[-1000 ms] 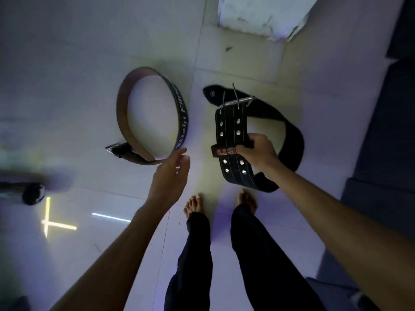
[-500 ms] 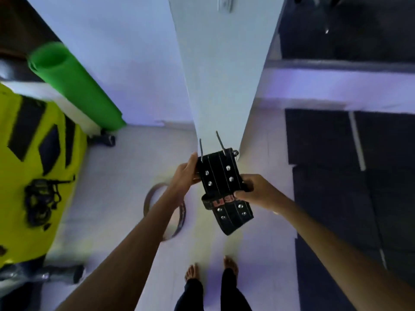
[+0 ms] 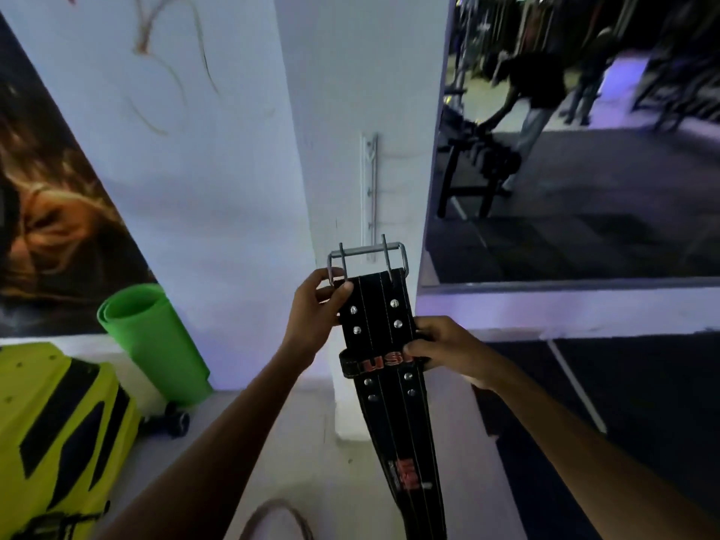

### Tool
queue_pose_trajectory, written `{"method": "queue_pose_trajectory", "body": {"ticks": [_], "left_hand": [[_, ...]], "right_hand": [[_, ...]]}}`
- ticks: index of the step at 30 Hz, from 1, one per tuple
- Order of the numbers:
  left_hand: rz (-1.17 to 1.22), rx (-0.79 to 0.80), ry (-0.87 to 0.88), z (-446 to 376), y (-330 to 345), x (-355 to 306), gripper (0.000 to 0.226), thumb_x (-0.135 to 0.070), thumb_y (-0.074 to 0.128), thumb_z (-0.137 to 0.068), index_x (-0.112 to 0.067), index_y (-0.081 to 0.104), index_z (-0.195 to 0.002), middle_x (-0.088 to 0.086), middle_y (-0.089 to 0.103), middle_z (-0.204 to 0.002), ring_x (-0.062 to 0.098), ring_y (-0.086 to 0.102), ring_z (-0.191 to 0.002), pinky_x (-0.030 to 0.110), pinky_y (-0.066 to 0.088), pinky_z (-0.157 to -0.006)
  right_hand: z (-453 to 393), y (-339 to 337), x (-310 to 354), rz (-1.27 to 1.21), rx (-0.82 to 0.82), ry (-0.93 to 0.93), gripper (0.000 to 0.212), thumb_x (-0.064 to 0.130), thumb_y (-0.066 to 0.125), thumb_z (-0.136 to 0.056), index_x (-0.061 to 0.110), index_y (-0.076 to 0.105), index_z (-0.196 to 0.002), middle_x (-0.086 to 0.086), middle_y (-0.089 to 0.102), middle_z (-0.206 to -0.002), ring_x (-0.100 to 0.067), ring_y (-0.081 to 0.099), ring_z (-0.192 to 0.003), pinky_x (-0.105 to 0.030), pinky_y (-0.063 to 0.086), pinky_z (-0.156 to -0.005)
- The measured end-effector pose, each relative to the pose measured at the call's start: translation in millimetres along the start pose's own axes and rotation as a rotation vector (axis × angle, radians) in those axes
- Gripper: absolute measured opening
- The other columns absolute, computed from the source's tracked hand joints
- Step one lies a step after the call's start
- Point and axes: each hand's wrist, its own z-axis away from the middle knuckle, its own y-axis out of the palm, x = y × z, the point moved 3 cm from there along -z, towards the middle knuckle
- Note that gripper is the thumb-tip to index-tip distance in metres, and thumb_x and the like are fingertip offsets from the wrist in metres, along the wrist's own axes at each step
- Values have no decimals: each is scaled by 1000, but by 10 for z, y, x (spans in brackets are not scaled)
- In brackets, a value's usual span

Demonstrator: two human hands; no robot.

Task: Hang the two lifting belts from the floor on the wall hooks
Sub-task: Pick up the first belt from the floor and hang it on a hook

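Below wall hooks (image 3: 369,196): black belt (image 3: 383,344) gripped between 2 hands, left (image 3: 317,307), right (image 3: 442,348).

Pale floor (image 3: 296,434): a brown belt (image 3: 278,518) is seen lying on it at the bottom edge, partly cut off. A green rolled mat (image 3: 156,341) is stood on it against the wall, just beside a yellow-and-black object (image 3: 58,434).

Single head-worn wide-angle view, looking forward and down, close to white pillar (image 3: 362,111)
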Motion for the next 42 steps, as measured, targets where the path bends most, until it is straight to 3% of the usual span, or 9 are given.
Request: {"method": "queue_pose_trajectory", "body": {"ticks": [5, 10, 12, 16, 22, 25, 32, 36, 42], "left_hand": [[96, -34, 182, -95, 12, -782, 15, -12, 64, -97, -5, 65, -110, 5, 74, -84, 5, 69, -65, 23, 57, -60], [235, -83, 281, -162, 159, -1460, 8, -14, 65, -96, -9, 71, -100, 10, 74, -80, 17, 68, -67, 28, 57, -60], [223, -73, 323, -190, 234, -1703, 5, -16, 67, -95, -16, 71, -96, 9, 76, -81, 20, 70, -70, 34, 59, -66], [205, -113, 401, -292, 305, -2256, 6, -20, 69, -94, -24, 72, -91, 7, 77, -82, 23, 73, -75, 47, 62, -77], [209, -212, 561, -452, 212, -3125, 5, -19, 68, -94, -17, 71, -96, 6, 75, -80, 20, 71, -70, 46, 61, -76], [217, -264, 598, -515, 166, -3426, 6, -19, 68, -94, -14, 71, -97, 6, 76, -79, 18, 72, -70, 45, 62, -78], [213, -353, 642, -662, 57, -3815, 6, -23, 69, -93, -17, 71, -94, 4, 75, -77, 20, 67, -66, 36, 59, -66], [285, -391, 595, -709, 8, -3842, 8, -22, 69, -92, -14, 71, -95, 7, 74, -77, 22, 63, -64, 38, 57, -66], [301, -406, 526, -746, -7, -3688, 6, -22, 70, -91, -17, 69, -89, 9, 75, -80, 24, 68, -69, 50, 63, -76]], "right_hand": [[108, -197, 685, -77, -91, -109, 32, 6, 63, -87, 17, 67, -117, -11, 72, -101, -21, 71, -92, -35, 60, -76], [72, -440, 1384, -183, -325, -301, 51, 58, 68, -81, 28, 66, -122, -2, 69, -125, -24, 64, -118, -52, 47, -104], [50, -578, 1746, -238, -448, -394, 58, 69, 72, -71, 29, 70, -114, -3, 71, -121, -26, 65, -116, -56, 47, -104], [105, -823, 2469, -281, -557, -562, 17, 30, 72, -88, 15, 75, -95, -6, 75, -95, -25, 71, -94, -44, 57, -84], [46, -865, 2961, -286, -484, -716, 18, 22, 70, -90, 17, 71, -108, -5, 77, -102, -22, 73, -99, -33, 60, -85], [-60, -811, 2990, -277, -430, -767, 15, 16, 70, -89, 22, 70, -102, 8, 78, -93, -7, 73, -93, -23, 58, -83], [-207, -762, 3079, -316, -404, -830, 35, 28, 77, -74, 18, 70, -106, 4, 78, -95, -10, 72, -93, -20, 56, -80], [-430, -513, 2458, -248, -350, -647, 30, 22, 82, -75, 15, 71, -102, 1, 79, -94, -15, 74, -93, -17, 55, -72], [-442, -86, 1090, -79, -241, -314, 49, 40, 87, -64, 16, 70, -102, 3, 79, -93, -12, 74, -92, -22, 57, -79]]}}
